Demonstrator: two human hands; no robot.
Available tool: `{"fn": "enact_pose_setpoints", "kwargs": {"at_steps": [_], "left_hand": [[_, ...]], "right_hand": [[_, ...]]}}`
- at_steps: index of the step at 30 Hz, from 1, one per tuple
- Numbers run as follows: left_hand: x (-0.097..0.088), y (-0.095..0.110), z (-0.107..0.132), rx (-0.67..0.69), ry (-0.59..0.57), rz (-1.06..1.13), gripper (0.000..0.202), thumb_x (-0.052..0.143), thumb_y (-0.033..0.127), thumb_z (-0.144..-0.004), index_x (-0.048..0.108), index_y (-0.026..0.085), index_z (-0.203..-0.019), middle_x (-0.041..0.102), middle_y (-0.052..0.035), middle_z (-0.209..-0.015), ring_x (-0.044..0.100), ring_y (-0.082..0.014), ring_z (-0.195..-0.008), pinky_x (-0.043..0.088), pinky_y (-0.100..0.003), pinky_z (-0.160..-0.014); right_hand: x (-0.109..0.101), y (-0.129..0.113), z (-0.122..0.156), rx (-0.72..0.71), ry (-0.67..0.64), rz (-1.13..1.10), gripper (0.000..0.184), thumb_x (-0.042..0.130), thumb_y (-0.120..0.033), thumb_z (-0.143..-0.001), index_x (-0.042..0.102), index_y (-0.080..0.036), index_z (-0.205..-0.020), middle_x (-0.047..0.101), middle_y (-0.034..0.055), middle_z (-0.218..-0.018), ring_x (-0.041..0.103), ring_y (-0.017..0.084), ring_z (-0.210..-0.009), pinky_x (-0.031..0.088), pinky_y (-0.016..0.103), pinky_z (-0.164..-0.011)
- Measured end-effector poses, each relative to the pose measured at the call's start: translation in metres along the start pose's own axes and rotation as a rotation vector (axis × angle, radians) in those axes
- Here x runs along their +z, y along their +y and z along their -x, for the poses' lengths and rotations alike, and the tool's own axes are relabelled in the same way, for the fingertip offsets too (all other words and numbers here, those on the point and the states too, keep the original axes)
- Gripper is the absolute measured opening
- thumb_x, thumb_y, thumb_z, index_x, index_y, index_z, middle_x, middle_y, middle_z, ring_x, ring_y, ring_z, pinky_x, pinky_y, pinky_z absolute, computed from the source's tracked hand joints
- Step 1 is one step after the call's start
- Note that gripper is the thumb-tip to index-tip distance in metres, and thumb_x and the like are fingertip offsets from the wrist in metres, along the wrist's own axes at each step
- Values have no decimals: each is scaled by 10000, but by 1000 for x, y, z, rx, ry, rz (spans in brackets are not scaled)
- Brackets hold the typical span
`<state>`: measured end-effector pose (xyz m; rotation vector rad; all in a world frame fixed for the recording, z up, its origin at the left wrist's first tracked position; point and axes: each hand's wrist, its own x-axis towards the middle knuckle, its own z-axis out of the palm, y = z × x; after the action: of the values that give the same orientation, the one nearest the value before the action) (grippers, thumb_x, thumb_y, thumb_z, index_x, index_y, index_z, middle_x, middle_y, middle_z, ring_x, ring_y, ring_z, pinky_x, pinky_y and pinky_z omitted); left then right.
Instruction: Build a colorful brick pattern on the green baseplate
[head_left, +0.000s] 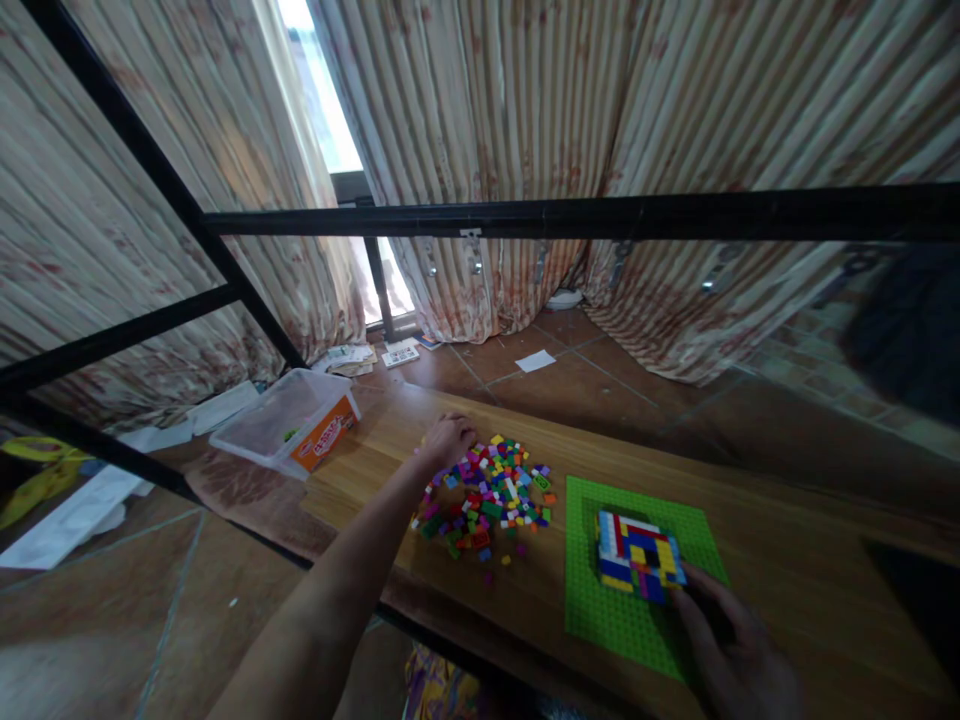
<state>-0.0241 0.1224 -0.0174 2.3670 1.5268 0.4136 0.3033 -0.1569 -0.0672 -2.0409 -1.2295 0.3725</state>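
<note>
A loose pile of small coloured toy bricks (487, 490) lies spread on the wooden table. At its far left edge is my left hand (450, 437), fingers curled and close together; what they hold, if anything, is hidden. To the right of the pile lies a green baseplate (592, 610). On it stands a low block structure (637, 555) of white, red, blue and yellow bricks, with an opening near its middle. My right hand (731, 640) has its thumb and fingertips at the near right corner of this structure, gripping it.
A clear plastic box (262, 430) with an orange label stands at the table's left end, with a little green inside. A black metal bar (525, 215) crosses beyond the table. Papers (535, 360) lie on the tiled floor before the curtains (487, 120).
</note>
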Motion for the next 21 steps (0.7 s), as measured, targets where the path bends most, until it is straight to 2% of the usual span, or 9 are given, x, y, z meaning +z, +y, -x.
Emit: {"fn": "enact_pose_setpoints", "kwargs": {"at_steps": [4,8,12,16,18,21], "left_hand": [[0,3,13,24,-7,47,339,469,141,-854,749,219,-1028,697,-61,-1148,612,-203,-1092,452,-321,-1022],[-2,3,26,50,-29,113,391,424,92,-856,732,209,-1066,723,-46,-1109,654,-169,-1021,494,-265,-944],[-7,-2,33,25,-17,160,410,399,61,-836,712,149,-1084,738,-62,-1082,677,-166,-988,513,-262,-916],[-13,-9,38,-19,22,177,432,395,43,-797,692,105,-1105,745,-74,-1045,688,-174,-949,533,-275,-887],[-16,-12,42,-27,40,167,435,401,49,-792,688,109,-1114,740,-80,-1056,684,-181,-962,530,-288,-900],[-18,-14,51,-12,42,134,391,439,55,-774,716,146,-1034,726,-82,-1075,670,-189,-1000,512,-303,-937]], "right_hand": [[-1,0,0,-6,-15,-2,563,475,-666,-808,655,-244,-1133,708,95,-1143,703,280,-915,571,382,-754],[-1,1,0,-31,-15,11,560,472,-666,-814,648,-246,-1138,707,86,-1139,702,273,-920,568,373,-759],[-1,1,1,-30,-19,15,567,467,-670,-820,644,-242,-1146,707,89,-1134,708,256,-840,570,355,-696],[0,0,1,-44,5,3,573,462,-678,-816,647,-235,-1129,705,96,-1139,693,279,-955,568,365,-747],[0,0,1,-40,-1,3,576,460,-684,-812,646,-242,-1131,701,90,-1149,694,278,-949,565,380,-774],[0,0,1,-31,-10,1,570,460,-682,-815,644,-248,-1134,696,83,-1161,697,268,-930,560,382,-795]]}}
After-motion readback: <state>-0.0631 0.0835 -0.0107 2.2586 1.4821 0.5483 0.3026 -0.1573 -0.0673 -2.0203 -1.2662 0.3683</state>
